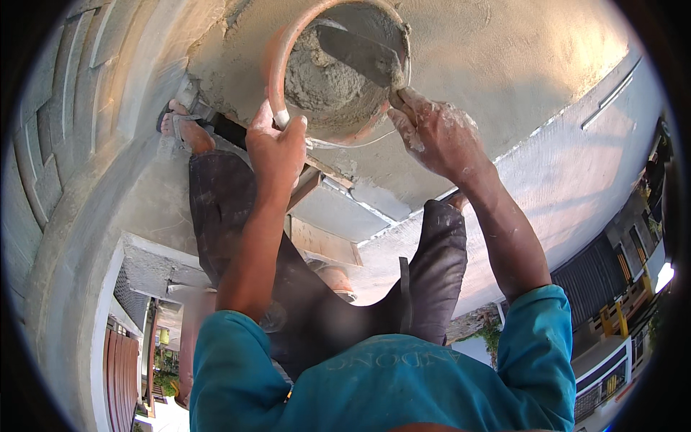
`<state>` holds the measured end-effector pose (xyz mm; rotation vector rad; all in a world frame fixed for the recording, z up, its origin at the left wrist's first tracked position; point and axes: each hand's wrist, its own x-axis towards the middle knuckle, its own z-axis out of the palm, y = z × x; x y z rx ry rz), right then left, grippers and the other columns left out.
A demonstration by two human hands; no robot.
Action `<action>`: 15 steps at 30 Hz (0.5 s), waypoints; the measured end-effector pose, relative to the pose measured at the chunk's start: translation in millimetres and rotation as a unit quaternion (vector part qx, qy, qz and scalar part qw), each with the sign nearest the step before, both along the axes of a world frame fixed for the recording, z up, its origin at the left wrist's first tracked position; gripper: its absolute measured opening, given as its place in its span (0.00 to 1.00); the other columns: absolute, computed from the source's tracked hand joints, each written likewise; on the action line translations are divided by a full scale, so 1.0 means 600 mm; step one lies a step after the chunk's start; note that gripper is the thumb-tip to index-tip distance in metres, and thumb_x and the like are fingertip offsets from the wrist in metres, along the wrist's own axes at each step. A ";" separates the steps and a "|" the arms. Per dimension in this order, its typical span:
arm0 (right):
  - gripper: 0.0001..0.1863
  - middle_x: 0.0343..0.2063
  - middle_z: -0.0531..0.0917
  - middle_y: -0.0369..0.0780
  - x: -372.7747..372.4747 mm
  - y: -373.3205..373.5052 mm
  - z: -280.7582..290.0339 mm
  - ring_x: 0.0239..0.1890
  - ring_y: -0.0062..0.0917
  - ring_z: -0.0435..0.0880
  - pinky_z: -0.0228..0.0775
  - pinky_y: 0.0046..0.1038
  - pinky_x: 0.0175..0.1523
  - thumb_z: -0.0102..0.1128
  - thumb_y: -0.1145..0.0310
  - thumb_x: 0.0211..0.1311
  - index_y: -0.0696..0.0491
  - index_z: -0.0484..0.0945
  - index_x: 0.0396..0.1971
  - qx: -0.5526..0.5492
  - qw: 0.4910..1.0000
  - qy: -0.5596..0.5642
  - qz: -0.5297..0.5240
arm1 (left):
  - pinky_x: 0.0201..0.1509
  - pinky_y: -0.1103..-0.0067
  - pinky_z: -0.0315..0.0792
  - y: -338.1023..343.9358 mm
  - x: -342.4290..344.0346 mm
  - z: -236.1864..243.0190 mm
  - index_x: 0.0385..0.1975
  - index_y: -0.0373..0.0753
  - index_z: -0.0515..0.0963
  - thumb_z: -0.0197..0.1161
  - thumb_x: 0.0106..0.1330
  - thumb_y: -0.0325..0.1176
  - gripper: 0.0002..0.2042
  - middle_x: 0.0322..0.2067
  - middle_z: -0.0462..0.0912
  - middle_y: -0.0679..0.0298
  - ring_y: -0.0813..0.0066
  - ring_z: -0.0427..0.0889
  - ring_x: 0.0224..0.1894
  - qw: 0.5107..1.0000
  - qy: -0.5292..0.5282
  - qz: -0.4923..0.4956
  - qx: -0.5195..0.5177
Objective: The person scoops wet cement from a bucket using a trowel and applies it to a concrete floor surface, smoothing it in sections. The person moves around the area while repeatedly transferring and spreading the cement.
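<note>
- In the head view, we have the left grip (278,153) closed at the near left rim of an orange bucket (278,68), thumb up; the exact hold is partly hidden.
- Our right grip (439,133) is closed around the handle end of a trowel (363,57), at the bucket's right side.
- The bucket is ahead of us, near the top of the view, with grey mortar (317,83) inside; the trowel's blade lies over the mortar, within the rim.
- We judge the step in hand to be working or scooping mortar, with no load clearly raised off the blade.
- Lifting a load from here calls for us to steady the bucket, slide the blade under the mortar and bring it out level.
</note>
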<state>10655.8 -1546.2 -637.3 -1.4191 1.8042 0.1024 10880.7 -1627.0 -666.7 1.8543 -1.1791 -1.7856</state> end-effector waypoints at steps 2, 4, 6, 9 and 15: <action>0.20 0.32 0.85 0.47 0.024 -0.029 -0.014 0.37 0.43 0.87 0.80 0.44 0.40 0.47 0.53 0.71 0.48 0.70 0.55 0.076 0.995 0.051 0.027 | 0.33 0.84 0.70 -0.006 0.016 -0.002 0.65 0.24 0.63 0.57 0.59 0.19 0.30 0.35 0.78 0.60 0.85 0.75 0.30 0.999 -0.018 -0.027 -0.044; 0.17 0.35 0.85 0.44 0.058 -0.036 -0.016 0.40 0.39 0.87 0.80 0.43 0.44 0.49 0.53 0.71 0.46 0.74 0.52 0.135 0.985 0.072 0.075 | 0.37 0.83 0.72 -0.002 0.036 -0.017 0.65 0.23 0.62 0.57 0.59 0.19 0.30 0.39 0.79 0.56 0.82 0.77 0.34 0.995 -0.026 -0.040 -0.085; 0.17 0.38 0.84 0.47 0.049 -0.026 0.010 0.39 0.43 0.86 0.79 0.41 0.42 0.51 0.54 0.71 0.50 0.77 0.49 0.036 0.998 0.010 0.042 | 0.42 0.82 0.74 -0.010 0.052 -0.005 0.65 0.21 0.62 0.57 0.59 0.19 0.30 0.44 0.80 0.51 0.79 0.79 0.39 0.998 -0.019 -0.027 -0.062; 0.18 0.36 0.84 0.47 -0.003 -0.024 0.022 0.36 0.43 0.85 0.76 0.40 0.41 0.50 0.55 0.72 0.53 0.79 0.47 0.021 0.997 0.040 -0.058 | 0.44 0.80 0.73 -0.005 0.068 0.002 0.53 0.25 0.72 0.57 0.60 0.17 0.19 0.38 0.79 0.60 0.80 0.78 0.40 0.994 -0.032 -0.012 -0.105; 0.21 0.30 0.83 0.50 0.031 -0.051 -0.078 0.35 0.42 0.84 0.74 0.41 0.42 0.48 0.53 0.70 0.56 0.79 0.43 0.084 0.996 -0.011 -0.034 | 0.50 0.78 0.75 -0.010 0.078 -0.029 0.61 0.23 0.67 0.56 0.58 0.16 0.27 0.63 0.66 0.36 0.66 0.77 0.56 0.980 -0.023 -0.051 -0.189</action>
